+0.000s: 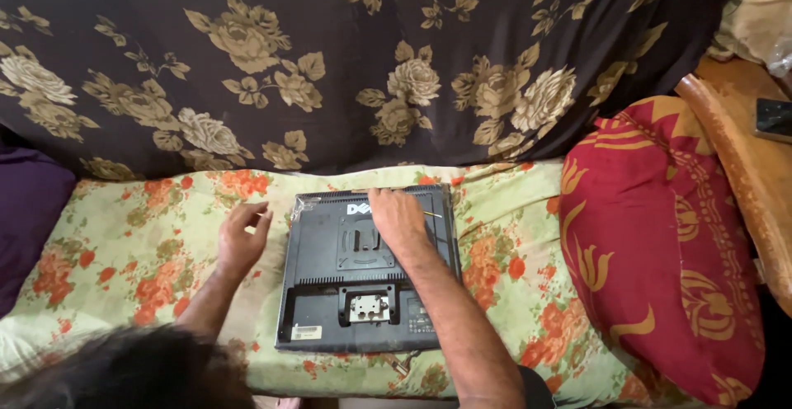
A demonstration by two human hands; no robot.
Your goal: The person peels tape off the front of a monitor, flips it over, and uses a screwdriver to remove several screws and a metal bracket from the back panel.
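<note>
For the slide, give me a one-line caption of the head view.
Right hand rests on a face-down black monitor lying on a floral sheet, left hand hovering beside it.

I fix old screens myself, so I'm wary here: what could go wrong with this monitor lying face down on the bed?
1. The monitor lies screen-down on a soft floral sheet; the right hand pressing on its back could flex the panel.
2. Its near edge sits close to the mattress edge, so a push might slide it off.
3. The left hand is off the monitor, so nothing steadies it.
</note>
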